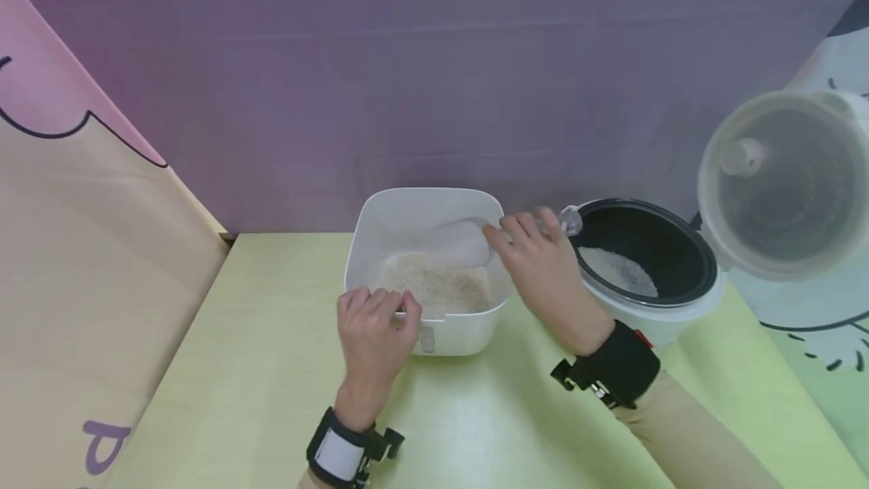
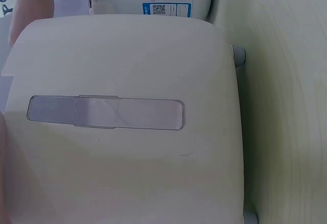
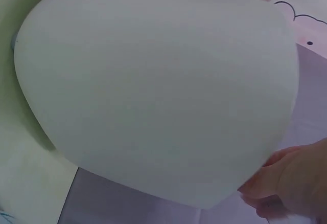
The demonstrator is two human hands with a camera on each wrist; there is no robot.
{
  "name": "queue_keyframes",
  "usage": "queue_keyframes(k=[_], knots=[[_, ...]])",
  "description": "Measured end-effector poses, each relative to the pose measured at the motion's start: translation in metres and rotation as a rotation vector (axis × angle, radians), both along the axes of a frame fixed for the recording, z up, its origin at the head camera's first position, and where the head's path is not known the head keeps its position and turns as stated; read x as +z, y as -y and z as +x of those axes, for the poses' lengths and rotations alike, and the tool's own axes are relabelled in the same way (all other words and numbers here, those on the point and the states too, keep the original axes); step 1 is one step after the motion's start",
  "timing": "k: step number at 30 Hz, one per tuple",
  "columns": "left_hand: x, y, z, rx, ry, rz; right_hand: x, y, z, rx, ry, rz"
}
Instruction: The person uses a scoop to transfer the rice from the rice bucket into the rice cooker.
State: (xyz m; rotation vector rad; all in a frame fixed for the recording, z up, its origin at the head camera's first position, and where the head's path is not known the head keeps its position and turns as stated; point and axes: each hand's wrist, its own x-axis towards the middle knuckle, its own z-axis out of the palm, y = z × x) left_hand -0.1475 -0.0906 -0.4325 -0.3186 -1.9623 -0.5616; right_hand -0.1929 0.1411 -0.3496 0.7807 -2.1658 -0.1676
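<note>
A white plastic rice bin (image 1: 470, 332), its top uncovered, stands on the table with rice (image 1: 434, 284) in its bottom. My left hand (image 1: 377, 330) grips the front rim of the bin, fingers curled over the edge near the left corner. My right hand (image 1: 539, 270) holds a clear scoop (image 1: 462, 242) by its handle, over the bin's right wall. The scoop's bowl is inside the bin, overlapping the rice in the head view. In the right wrist view the bin's side (image 3: 153, 91) hides the scoop, and the right hand's fingers (image 3: 260, 185) show at the bin's edge.
Just right of the bin is a white rice cooker (image 1: 668, 317) with a black inner pot (image 1: 686, 262) that has white rice in it. Its round lid (image 1: 781, 187) stands raised on the right. A purple-grey cloth backdrop (image 1: 434, 96) rises behind the yellowish table (image 1: 271, 368).
</note>
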Motion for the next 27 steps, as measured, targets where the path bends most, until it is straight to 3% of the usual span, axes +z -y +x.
queue_keyframes(k=[6,12,21,27], knots=[[0.0,0.001,0.001,-0.004,0.007,-0.001,0.003,0.016,-0.013,-0.045,0.047,0.13],[0.0,0.001,0.002,-0.003,0.014,0.005,0.005,0.028,-0.027,-0.148,-0.026,0.292],[0.001,-0.001,-0.001,0.004,-0.045,-0.022,0.002,0.038,-0.036,-0.192,0.068,0.408],[0.002,-0.004,-0.001,0.005,-0.053,-0.03,-0.003,0.039,-0.039,-0.221,0.139,0.382]])
